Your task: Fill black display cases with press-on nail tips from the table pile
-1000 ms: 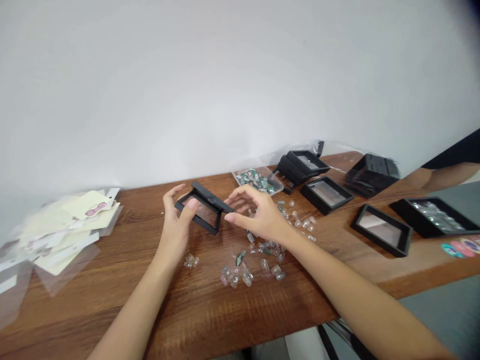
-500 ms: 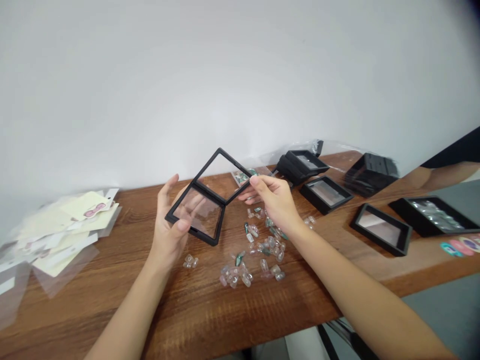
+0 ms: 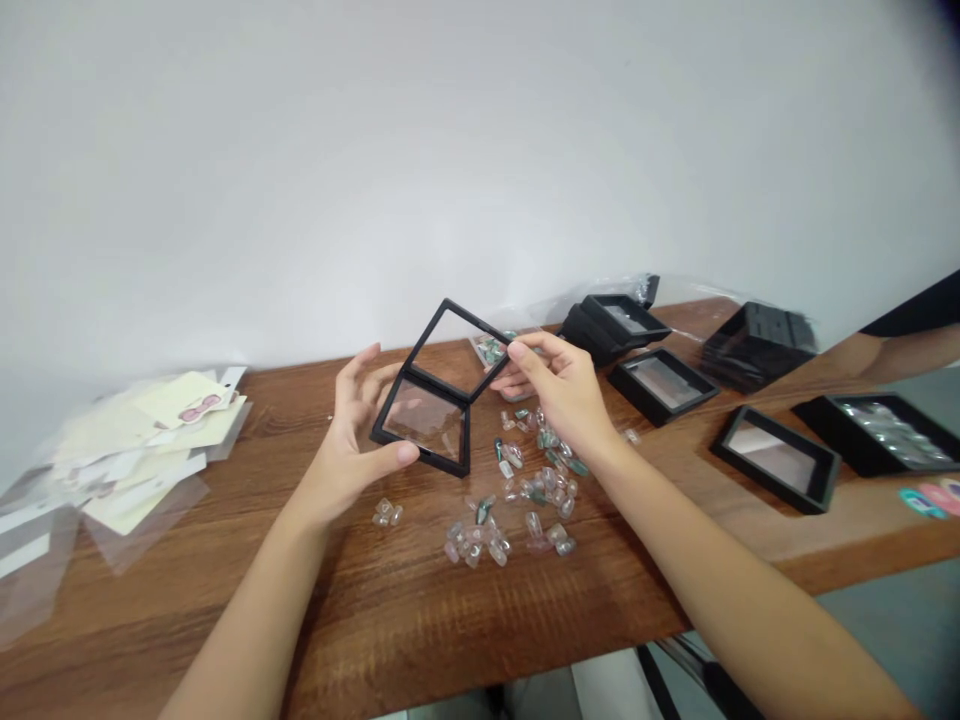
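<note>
Turned a little since the last frame, the hinged black display frame [image 3: 437,385] now has its lower pane [image 3: 424,420] sitting squarer to the table [image 3: 187,610]. It is held open in the air over the table's middle, its two clear panes joined at the hinge. The right hand [image 3: 562,390] pinches the far corner of the upper pane [image 3: 457,345], thumb on top and fingers curling under. The left hand [image 3: 352,450] has a looser, spread grip, cradling the frame from the left with its thumb lying across the lower pane's bottom edge.

Below the frame, small clear and green pieces [image 3: 536,490] lie scattered on the wood, with a little cluster [image 3: 386,513] just beside the left wrist. Behind the right hand sits a clear tub of green pieces [image 3: 491,350]. Further right are black boxes [image 3: 660,385], a stack of them [image 3: 611,325], and a black tray of silvery pieces [image 3: 877,435]. Clear bags with cream cards [image 3: 180,415] lie at the table's left end.
</note>
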Demonstrator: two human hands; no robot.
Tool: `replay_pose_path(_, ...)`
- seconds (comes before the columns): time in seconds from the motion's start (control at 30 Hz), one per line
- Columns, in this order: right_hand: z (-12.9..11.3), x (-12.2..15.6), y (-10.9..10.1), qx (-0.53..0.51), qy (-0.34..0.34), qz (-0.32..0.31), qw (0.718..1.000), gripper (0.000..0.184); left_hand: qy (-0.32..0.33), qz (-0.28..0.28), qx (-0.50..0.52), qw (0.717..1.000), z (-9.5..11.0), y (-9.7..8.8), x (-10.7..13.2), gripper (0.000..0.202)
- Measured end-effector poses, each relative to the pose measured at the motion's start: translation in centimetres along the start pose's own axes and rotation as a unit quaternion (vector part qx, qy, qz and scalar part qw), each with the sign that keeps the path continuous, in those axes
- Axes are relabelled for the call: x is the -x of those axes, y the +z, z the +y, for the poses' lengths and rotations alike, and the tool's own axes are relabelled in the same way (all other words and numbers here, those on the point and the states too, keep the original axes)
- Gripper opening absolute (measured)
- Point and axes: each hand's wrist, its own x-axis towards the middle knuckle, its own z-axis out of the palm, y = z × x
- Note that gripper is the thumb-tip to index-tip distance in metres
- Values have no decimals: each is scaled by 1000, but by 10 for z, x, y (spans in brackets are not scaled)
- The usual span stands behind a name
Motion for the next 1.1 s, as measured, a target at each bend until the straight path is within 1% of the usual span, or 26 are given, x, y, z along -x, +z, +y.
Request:
replay_pose_path(0.2,-2,0,-3,26,-1,-13,1000,32,-51,-55,-95,993,3,-13,0,104)
replay_pose_path(0.37,1,-1,-4,30,0,-20,999,31,-83,-72,-146,983,0,-12,-1,114)
replay_pose_path(0.43,4,-2,-4,23,11,-18,1000,32,-79,-78,-157,981,-3,-10,-2,113)
replay_pose_path(0.5,9,-3,-3,21,23,-21,999,33,-60,-79,-170,981,-9,-10,-3,109)
replay_pose_path(0.6,15,-3,-3,40,22,-35,998,37,-48,-68,-208,975,-18,-12,-5,103)
replay_pose_path(0.7,16,-2,-3,81,-9,-24,996,37,-50,-52,-249,966,-27,-16,-7,102)
replay_pose_path(0.77,11,1,-3,128,-58,4,990,34,-52,-39,-274,959,-32,-18,-8,102)
replay_pose_path(0.83,4,6,-2,197,-118,26,973,26,-58,-33,-305,950,-34,-19,-8,104)
replay_pose_path(0.87,0,8,-1,233,-144,21,961,21,-63,-32,-323,944,-35,-19,-8,105)
replay_pose_path(0.9,-4,11,0,267,-165,0,950,17,-71,-33,-344,936,-35,-19,-8,106)
replay_pose_path(0.93,-8,15,1,295,-178,-41,938,13,-82,-35,-366,926,-36,-19,-8,107)
replay_pose_path(0.97,-11,18,1,317,-182,-102,925,11,-93,-35,-389,916,-36,-19,-8,109)
replay_pose_path(1.0,-14,21,2,336,-177,-177,908,8,-104,-34,-411,905,-36,-18,-8,110)
replay_pose_path(1.07,-18,26,3,374,-145,-327,856,6,-113,-30,-450,885,-37,-17,-9,113)
replay_pose_path(1.1,-20,29,4,393,-125,-384,826,6,-112,-30,-465,878,-38,-17,-9,114)
